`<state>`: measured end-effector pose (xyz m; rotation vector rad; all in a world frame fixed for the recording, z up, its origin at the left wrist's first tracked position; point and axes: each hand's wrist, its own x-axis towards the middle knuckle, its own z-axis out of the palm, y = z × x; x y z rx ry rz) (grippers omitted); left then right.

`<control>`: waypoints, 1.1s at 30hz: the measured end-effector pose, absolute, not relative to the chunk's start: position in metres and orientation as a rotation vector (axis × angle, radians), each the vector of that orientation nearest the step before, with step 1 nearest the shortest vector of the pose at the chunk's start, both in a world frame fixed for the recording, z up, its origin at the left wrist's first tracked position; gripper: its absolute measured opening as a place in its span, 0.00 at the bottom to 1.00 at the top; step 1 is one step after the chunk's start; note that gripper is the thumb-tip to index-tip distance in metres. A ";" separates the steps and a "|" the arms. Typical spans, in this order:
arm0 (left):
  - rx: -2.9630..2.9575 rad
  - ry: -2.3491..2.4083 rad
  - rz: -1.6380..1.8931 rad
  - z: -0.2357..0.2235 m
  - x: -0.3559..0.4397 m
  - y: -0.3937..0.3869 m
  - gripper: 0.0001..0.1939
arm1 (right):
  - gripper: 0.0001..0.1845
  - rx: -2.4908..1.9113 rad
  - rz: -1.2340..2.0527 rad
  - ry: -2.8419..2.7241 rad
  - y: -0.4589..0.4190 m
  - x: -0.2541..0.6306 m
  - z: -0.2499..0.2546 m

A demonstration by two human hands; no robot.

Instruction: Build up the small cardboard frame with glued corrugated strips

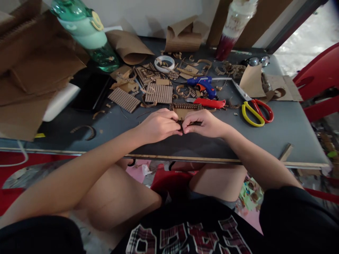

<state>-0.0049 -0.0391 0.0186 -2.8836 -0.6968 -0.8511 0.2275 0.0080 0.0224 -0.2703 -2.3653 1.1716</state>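
Both hands meet over a small corrugated cardboard piece (pixel 185 107) near the table's front edge. It has a flat tan middle and a raised, ridged border along its far side. My left hand (pixel 162 124) pinches its near edge, fingers curled together. My right hand (pixel 203 123) grips the same edge from the other side, thumb and forefinger almost touching the left fingertips. The part between the fingers is mostly hidden. Just beyond the piece lies a red utility knife (pixel 210 102), and behind that a blue glue gun (pixel 202 84).
Scissors (pixel 256 109) with yellow and red handles lie at right. Ridged cardboard sheets (pixel 159 93), scraps and a white tape roll (pixel 164 64) cover the middle. A green bottle (pixel 90 38), a phone (pixel 92 92) and large cardboard (pixel 31 63) are left; a drink cup (pixel 233 28) stands at the back.
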 end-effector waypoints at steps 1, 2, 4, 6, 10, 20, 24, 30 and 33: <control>-2.888 -0.683 -0.843 0.020 -0.004 -0.040 0.16 | 0.10 -0.274 1.223 -2.367 0.008 0.228 0.024; -2.891 -0.676 -0.841 0.022 -0.004 -0.040 0.16 | 0.11 -0.277 1.281 -2.365 0.009 0.229 0.024; -2.877 -0.660 -0.862 0.023 -0.003 -0.040 0.15 | 0.13 -0.286 1.390 -2.355 0.010 0.230 0.025; -2.863 -0.637 -0.895 0.024 -0.003 -0.039 0.15 | 0.16 -0.297 1.458 -2.337 0.011 0.231 0.025; -2.883 -0.664 -0.950 0.023 -0.006 -0.037 0.14 | 0.18 -0.310 1.401 -2.325 0.010 0.230 0.023; -2.748 -1.015 -0.868 0.004 -0.012 -0.029 0.18 | 0.08 -0.466 0.300 -2.195 -0.002 0.216 0.004; -2.623 -1.131 -0.875 0.000 -0.007 -0.031 0.20 | 0.07 -0.449 0.206 -2.206 0.000 0.216 0.001; -2.562 -1.017 -0.845 0.003 0.000 -0.038 0.19 | 0.09 -0.437 0.228 -2.262 -0.004 0.217 0.005; -2.622 -1.001 -0.819 0.007 0.000 -0.038 0.17 | 0.10 -0.433 0.246 -2.312 -0.002 0.218 0.006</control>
